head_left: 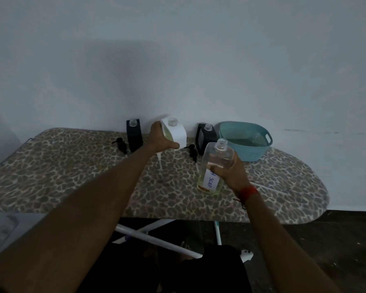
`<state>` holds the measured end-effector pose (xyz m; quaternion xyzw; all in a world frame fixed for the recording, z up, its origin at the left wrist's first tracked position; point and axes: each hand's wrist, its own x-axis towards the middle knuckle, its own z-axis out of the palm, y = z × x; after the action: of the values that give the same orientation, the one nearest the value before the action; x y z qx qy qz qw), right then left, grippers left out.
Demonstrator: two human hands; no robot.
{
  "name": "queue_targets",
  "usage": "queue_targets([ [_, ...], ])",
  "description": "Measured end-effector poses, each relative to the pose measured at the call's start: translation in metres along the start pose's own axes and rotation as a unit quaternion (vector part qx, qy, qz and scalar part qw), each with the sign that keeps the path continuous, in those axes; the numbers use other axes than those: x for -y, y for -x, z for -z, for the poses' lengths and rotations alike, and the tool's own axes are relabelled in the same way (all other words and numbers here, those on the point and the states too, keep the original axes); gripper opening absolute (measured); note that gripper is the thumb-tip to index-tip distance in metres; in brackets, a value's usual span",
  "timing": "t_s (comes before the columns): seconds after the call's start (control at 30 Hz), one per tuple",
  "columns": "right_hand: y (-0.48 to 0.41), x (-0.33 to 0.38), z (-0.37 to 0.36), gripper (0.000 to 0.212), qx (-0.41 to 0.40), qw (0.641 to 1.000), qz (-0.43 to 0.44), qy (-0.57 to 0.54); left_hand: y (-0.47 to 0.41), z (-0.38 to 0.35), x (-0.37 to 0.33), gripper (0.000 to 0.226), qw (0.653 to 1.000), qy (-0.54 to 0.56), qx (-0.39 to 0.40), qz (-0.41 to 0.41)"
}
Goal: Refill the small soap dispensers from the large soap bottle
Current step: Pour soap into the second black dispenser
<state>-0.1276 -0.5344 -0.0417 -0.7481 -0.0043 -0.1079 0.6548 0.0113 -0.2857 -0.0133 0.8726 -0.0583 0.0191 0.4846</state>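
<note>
Apparently my left hand [160,138] gripped the white dispenser [175,134] at the back of the ironing board [72,166] to steady its open neck, while my right hand [230,172] held the uncapped large soap bottle [218,157] near it, I think ready for pouring.

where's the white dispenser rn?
Head view, centre: the white dispenser is gripped by the left hand at the back of the ironing board, between the left black dispenser and the right black dispenser.
</note>
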Motion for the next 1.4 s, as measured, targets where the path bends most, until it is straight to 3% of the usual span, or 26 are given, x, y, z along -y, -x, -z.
queue_targets([
  [0.07, -0.002, -0.003, 0.0, 0.059, -0.006, 1.0, -0.003, -0.005, -0.019, 0.002, -0.001, 0.087, 0.999, -0.001, 0.043, 0.012],
  [0.2, -0.005, -0.009, 0.0, 0.058, -0.009, 1.0, 0.004, -0.007, -0.042, 0.005, 0.005, 0.098, 0.991, -0.003, 0.116, 0.061],
  [0.3, -0.006, -0.01, 0.0, 0.06, -0.01, 1.0, 0.014, -0.004, -0.048, 0.006, 0.015, 0.09, 0.984, -0.002, 0.16, 0.078],
  [0.57, -0.007, -0.01, 0.002, 0.062, 0.001, 1.0, 0.012, -0.01, -0.042, 0.014, 0.026, 0.08, 0.979, 0.02, 0.188, 0.08],
  [0.7, -0.004, -0.004, 0.002, 0.065, 0.01, 1.0, 0.012, 0.001, -0.028, 0.015, 0.013, 0.093, 0.985, -0.013, 0.151, 0.079],
  [0.8, -0.001, 0.001, 0.002, 0.064, 0.012, 1.0, 0.01, 0.007, -0.015, 0.018, 0.006, 0.113, 0.997, -0.002, 0.061, 0.047],
  [0.9, 0.001, 0.003, 0.001, 0.063, 0.01, 1.0, 0.01, 0.008, -0.005, 0.023, -0.009, 0.095, 0.996, 0.026, -0.068, -0.048],
  [1.0, 0.002, 0.003, 0.001, 0.062, 0.008, 1.0, 0.003, 0.009, -0.004, 0.017, -0.04, 0.069, 0.985, -0.001, -0.121, -0.126],
  [1.1, 0.002, 0.001, 0.001, 0.061, 0.001, 1.0, 0.003, 0.014, -0.016, -0.009, -0.074, 0.069, 0.988, -0.071, -0.061, -0.121],
  [1.17, 0.001, -0.002, 0.001, 0.061, -0.006, 1.0, 0.006, 0.021, -0.025, -0.034, -0.092, 0.075, 0.989, -0.136, 0.017, -0.061],
  [1.27, -0.001, -0.005, 0.002, 0.06, -0.006, 1.0, 0.015, 0.021, -0.037, -0.068, -0.101, 0.061, 0.977, -0.191, 0.1, 0.002],
  [1.4, -0.001, -0.009, 0.002, 0.061, -0.007, 0.999, 0.031, 0.027, -0.046, -0.096, -0.1, 0.075, 0.971, -0.207, 0.116, 0.034],
])
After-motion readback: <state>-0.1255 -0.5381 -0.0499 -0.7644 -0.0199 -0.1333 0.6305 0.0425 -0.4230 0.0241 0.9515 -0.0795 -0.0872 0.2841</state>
